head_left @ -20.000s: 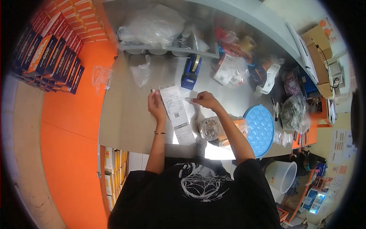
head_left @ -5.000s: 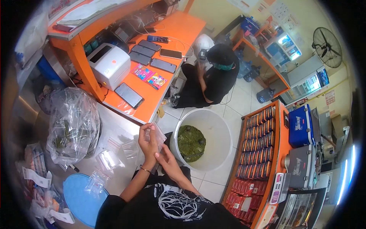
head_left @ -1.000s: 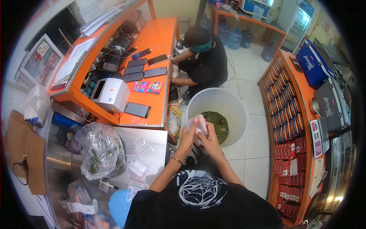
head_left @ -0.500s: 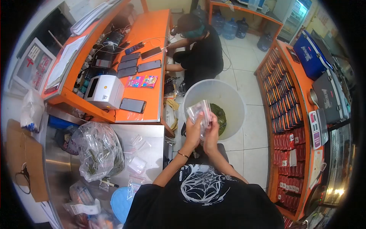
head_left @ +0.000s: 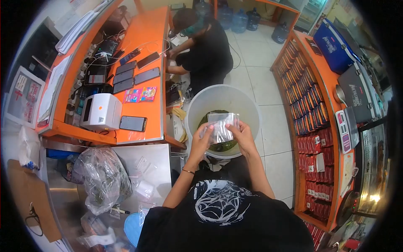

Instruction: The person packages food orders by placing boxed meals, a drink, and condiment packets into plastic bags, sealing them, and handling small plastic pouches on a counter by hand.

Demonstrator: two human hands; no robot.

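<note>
A stack of clear zip-lock bags (head_left: 222, 131) is stretched out flat between both my hands, in front of my chest. My left hand (head_left: 200, 140) pinches its left edge. On the right side, my right hand (head_left: 244, 136) grips the stack with the thumb lying on top. Directly below is a large whitish round bucket (head_left: 193, 103), with green material (head_left: 228, 145) at its bottom, partly hidden by the bags and my hands. What the green material is, I cannot tell.
Another person (head_left: 210, 50) crouches beyond the bucket by the orange counter (head_left: 142, 107), where several phones and a white label printer (head_left: 100, 111) sit. At left, a large clear plastic bag (head_left: 105, 178) lies on the metal table. Shelves of small packs (head_left: 308, 96) stand at right.
The bag stack has turned from upright and bunched to spread wide and flat. My hands have moved apart, the left going left and the right going right. The view has shifted slightly.
</note>
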